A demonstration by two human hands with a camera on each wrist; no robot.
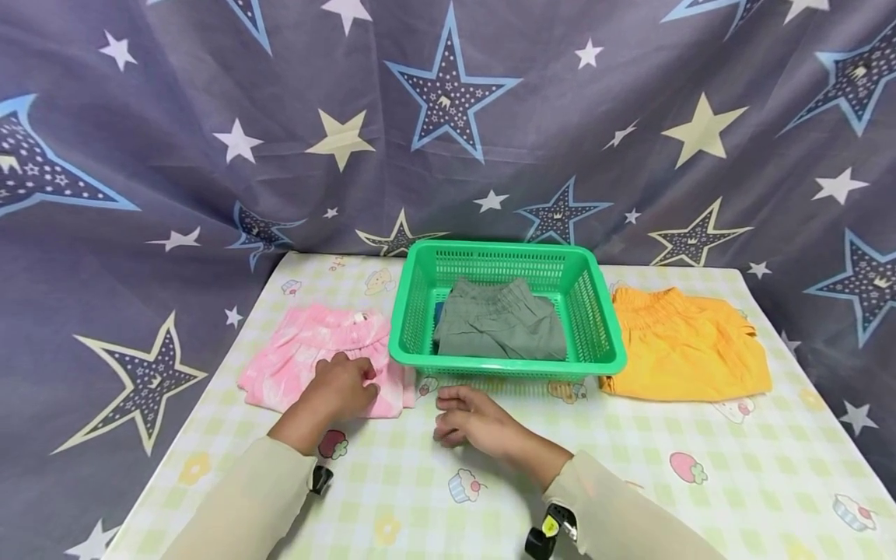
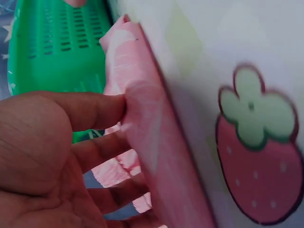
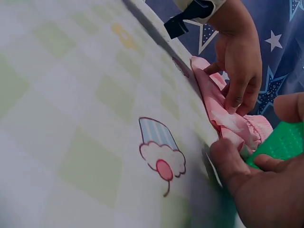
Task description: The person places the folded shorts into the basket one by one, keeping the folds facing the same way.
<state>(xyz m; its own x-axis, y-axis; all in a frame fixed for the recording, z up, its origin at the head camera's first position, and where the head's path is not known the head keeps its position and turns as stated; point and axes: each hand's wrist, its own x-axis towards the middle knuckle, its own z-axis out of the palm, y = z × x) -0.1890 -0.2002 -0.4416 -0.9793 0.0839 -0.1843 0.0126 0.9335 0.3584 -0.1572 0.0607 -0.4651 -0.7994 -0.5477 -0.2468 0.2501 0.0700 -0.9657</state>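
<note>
Folded pink garment (image 1: 301, 342) lies on the checked surface (image 1: 392, 482) at approx. 8–9 o'clock from the green basket (image 1: 504, 365), w/ my L hand (image 1: 343, 387) over it, thumb & fingers relaxed, touching the cloth. My R hand (image 1: 479, 422) is nr the basket at 6–7 o'clock, fingers loosely apart, holding nothing. Basket has a folded grey garment (image 1: 500, 323) in it; orange garment (image 1: 689, 350) sits just beside, approx. 3 o'clock.

Pink garment (image 1: 304, 346): pale pink cloth with white patches and a gathered waistband.
Pose: folded, lying flat on the table (image 1: 392, 467), waistband toward the top of the frame.
Place: left of centre in the head view.
Contact: the left hand (image 1: 343, 385) touches it; whether the fingers pinch the cloth is hard to tell.
</note>
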